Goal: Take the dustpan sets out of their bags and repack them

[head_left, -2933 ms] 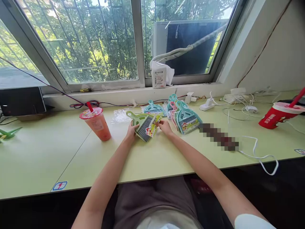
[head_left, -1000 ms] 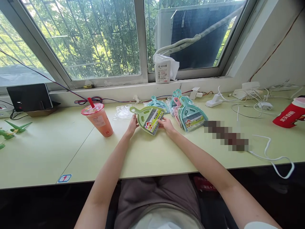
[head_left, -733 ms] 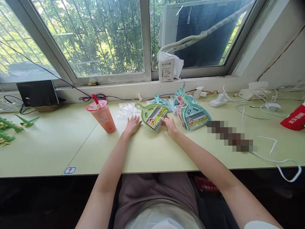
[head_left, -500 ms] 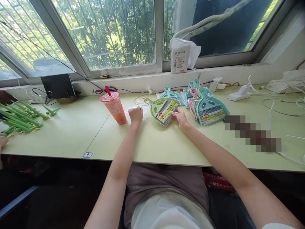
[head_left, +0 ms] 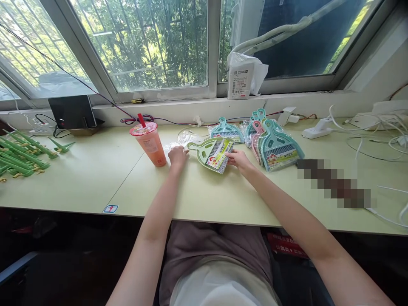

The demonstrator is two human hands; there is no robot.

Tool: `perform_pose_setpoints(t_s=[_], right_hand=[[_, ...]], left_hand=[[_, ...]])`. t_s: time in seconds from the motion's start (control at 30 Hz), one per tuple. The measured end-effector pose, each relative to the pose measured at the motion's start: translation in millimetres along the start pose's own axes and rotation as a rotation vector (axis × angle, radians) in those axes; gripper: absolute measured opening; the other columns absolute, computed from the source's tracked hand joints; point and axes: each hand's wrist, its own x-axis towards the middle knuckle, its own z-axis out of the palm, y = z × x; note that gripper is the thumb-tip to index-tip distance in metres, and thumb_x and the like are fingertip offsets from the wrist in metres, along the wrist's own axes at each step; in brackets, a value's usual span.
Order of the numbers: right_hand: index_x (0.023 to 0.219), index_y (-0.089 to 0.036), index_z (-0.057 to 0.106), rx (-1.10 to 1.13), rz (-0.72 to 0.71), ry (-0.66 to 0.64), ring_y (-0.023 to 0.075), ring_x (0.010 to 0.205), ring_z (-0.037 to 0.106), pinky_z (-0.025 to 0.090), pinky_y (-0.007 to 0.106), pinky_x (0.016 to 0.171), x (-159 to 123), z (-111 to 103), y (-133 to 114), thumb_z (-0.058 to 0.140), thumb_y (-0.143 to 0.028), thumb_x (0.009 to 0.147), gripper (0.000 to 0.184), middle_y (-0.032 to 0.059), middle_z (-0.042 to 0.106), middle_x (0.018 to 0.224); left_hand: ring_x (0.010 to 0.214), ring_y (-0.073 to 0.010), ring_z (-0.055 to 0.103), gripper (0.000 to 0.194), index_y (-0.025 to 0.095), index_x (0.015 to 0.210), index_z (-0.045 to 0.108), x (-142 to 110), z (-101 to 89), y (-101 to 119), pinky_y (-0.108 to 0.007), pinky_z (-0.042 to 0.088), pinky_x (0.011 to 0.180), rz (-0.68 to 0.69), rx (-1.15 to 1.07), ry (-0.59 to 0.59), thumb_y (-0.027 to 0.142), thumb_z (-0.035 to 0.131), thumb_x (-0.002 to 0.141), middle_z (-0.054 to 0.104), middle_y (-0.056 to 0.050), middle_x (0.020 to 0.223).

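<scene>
My right hand [head_left: 239,161] grips the bristle end of a small green dustpan-and-brush set [head_left: 212,155], thumb and fingers at its right edge. The set is tilted, its handle pointing left, and a yellow printed label crosses the grey bristles. Just left of that handle, my left hand [head_left: 178,157] is closed with curled fingers over a clear plastic bag [head_left: 190,137]; the hand partly hides the crumpled film. Beside this hand stands a cup of orange-pink drink [head_left: 150,146] with a red straw.
Wrapped blue dustpan sets [head_left: 282,146], one pink set [head_left: 256,144] among them, lie to the right. Green spiky pieces [head_left: 24,153] lie far left, near a tablet [head_left: 72,112]. A power strip [head_left: 317,129] and cables occupy the right side. A paper pack [head_left: 239,80] stands on the sill.
My left hand has loosened slightly from a tighter fist and turned toward the dustpan handle. The green set has tilted a little more in my right hand. The view has shifted slightly.
</scene>
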Motion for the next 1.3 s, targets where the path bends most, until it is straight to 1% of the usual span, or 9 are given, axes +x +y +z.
perform_pose_setpoints(t_s=[0.07,0.17,0.3,0.47,0.6,0.7,0.9,1.17,1.3], right_hand=[[0.086,-0.012,0.064,-0.005,-0.003,-0.007,0.0129,0.057,0.067,0.056,0.021,0.054,1,-4,-3,0.059,-0.005,0.083,0.009,0.0063,0.072,0.071],[0.083,-0.013,0.063,0.044,-0.037,0.065,0.0119,0.055,0.066,0.057,0.020,0.055,3,-10,-6,0.058,-0.002,0.081,0.012,0.0044,0.072,0.069],[0.083,-0.014,0.062,0.073,-0.109,0.171,0.0121,0.053,0.066,0.058,0.022,0.053,5,-16,-9,0.060,-0.002,0.079,0.012,0.0029,0.071,0.068],[0.088,-0.014,0.063,0.031,-0.180,0.080,0.0157,0.055,0.068,0.062,0.029,0.057,0,-11,-15,0.066,-0.006,0.077,0.013,0.0043,0.072,0.070],[0.087,-0.014,0.065,0.029,-0.174,0.041,0.0186,0.059,0.070,0.064,0.035,0.062,-1,-8,-16,0.069,-0.007,0.075,0.014,0.0050,0.073,0.071],[0.085,-0.012,0.065,0.049,-0.140,0.034,0.0184,0.058,0.070,0.063,0.033,0.060,4,-13,-14,0.068,-0.006,0.074,0.012,0.0063,0.073,0.070],[0.085,-0.014,0.063,0.098,-0.192,0.169,0.0167,0.057,0.069,0.063,0.032,0.059,9,-18,-12,0.066,-0.006,0.075,0.013,0.0048,0.073,0.073],[0.090,-0.014,0.063,0.072,-0.175,-0.034,0.0182,0.061,0.070,0.062,0.029,0.056,-10,5,-12,0.066,-0.009,0.078,0.013,0.0058,0.074,0.073],[0.089,-0.015,0.062,0.126,-0.154,-0.003,0.0203,0.062,0.071,0.064,0.034,0.063,-8,7,-6,0.071,-0.011,0.075,0.018,0.0050,0.073,0.071]], left_hand=[[0.104,-0.0272,0.062,0.039,0.020,0.116,0.069,1,-1.4,-2,-0.034,0.047,0.084,-0.050,-0.033,0.031,0.045,0.057,0.089,0.069,-0.012,0.110],[0.101,-0.0249,0.063,0.030,0.021,0.110,0.072,-1,-4.4,0,-0.031,0.047,0.081,-0.075,-0.059,0.022,0.036,0.058,0.089,0.071,-0.010,0.107],[0.097,-0.0236,0.064,0.030,0.020,0.100,0.074,-6,-7.9,4,-0.030,0.047,0.078,-0.051,-0.033,0.064,0.023,0.045,0.092,0.071,-0.010,0.101],[0.093,-0.0240,0.065,0.034,0.019,0.098,0.073,-8,-9.8,5,-0.031,0.046,0.076,-0.031,-0.039,0.144,0.023,0.040,0.093,0.070,-0.011,0.101],[0.092,-0.0257,0.065,0.036,0.019,0.101,0.073,-9,-10.4,8,-0.032,0.046,0.074,0.027,-0.065,0.193,0.025,0.038,0.094,0.069,-0.013,0.106],[0.092,-0.0254,0.065,0.035,0.021,0.103,0.072,-12,-11.3,14,-0.032,0.045,0.074,0.096,-0.066,0.153,0.025,0.039,0.094,0.069,-0.012,0.106],[0.090,-0.0257,0.064,0.036,0.020,0.109,0.070,-23,-12.5,29,-0.033,0.044,0.072,0.198,-0.053,0.132,0.024,0.037,0.095,0.067,-0.013,0.103],[0.091,-0.0223,0.062,0.041,0.024,0.124,0.063,-35,-20.9,41,-0.030,0.043,0.070,0.323,-0.118,0.225,0.029,0.032,0.098,0.060,-0.011,0.116],[0.106,-0.0266,0.057,0.041,0.026,0.122,0.065,-45,-27.7,51,-0.036,0.042,0.088,0.429,-0.154,0.233,0.031,0.033,0.098,0.061,-0.012,0.116]])
